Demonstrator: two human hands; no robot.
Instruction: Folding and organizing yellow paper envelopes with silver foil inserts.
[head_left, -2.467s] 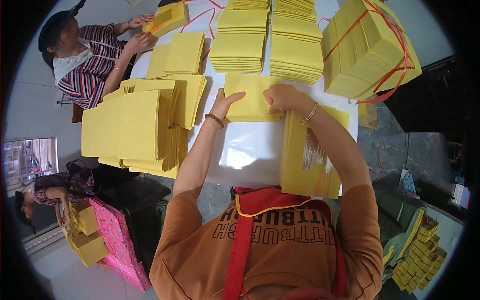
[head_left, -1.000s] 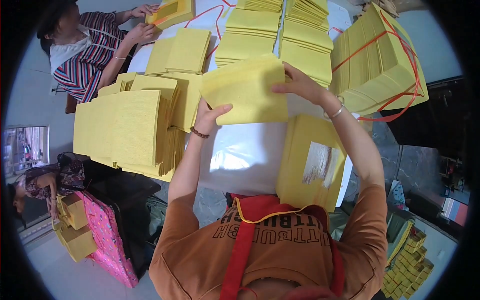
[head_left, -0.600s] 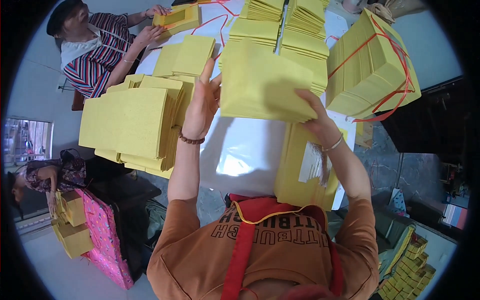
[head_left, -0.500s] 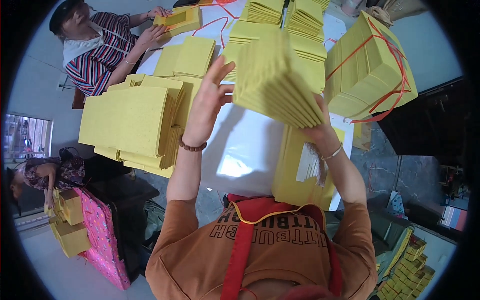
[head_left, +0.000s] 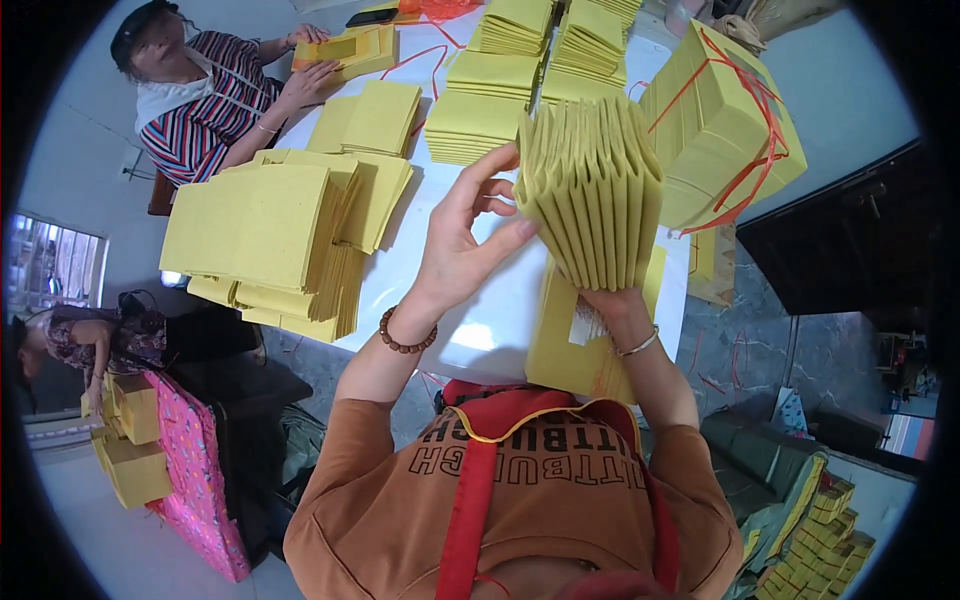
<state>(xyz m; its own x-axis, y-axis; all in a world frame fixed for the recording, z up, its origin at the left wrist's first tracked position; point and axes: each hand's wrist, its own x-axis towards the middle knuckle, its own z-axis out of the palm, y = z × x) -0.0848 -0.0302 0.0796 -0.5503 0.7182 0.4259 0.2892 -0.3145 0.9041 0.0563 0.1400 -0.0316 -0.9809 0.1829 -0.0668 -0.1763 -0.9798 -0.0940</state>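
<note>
A thick stack of folded yellow paper (head_left: 592,215) is held upright above the near right part of the table, its folded edges fanned toward me. My right hand (head_left: 615,303) grips it from below; the stack hides most of those fingers. Against its left edge, my left hand (head_left: 462,243) has its thumb and curled fingers closed on the side. Under the right wrist lies more flat yellow paper (head_left: 552,345), topped by a small bunch of white strips (head_left: 583,327), partly covered by my arm.
Piles of yellow paper (head_left: 250,225) stand at the left of the white table (head_left: 480,335). Several folded stacks (head_left: 478,118) line the far middle. A large bundle tied with red string (head_left: 715,130) sits far right. Across the far left, a person (head_left: 215,95) handles a yellow box (head_left: 365,55).
The held stack has turned so its folded edges face me, and it has come lower and to the right. My left hand has moved right, from open beside it to its edge.
</note>
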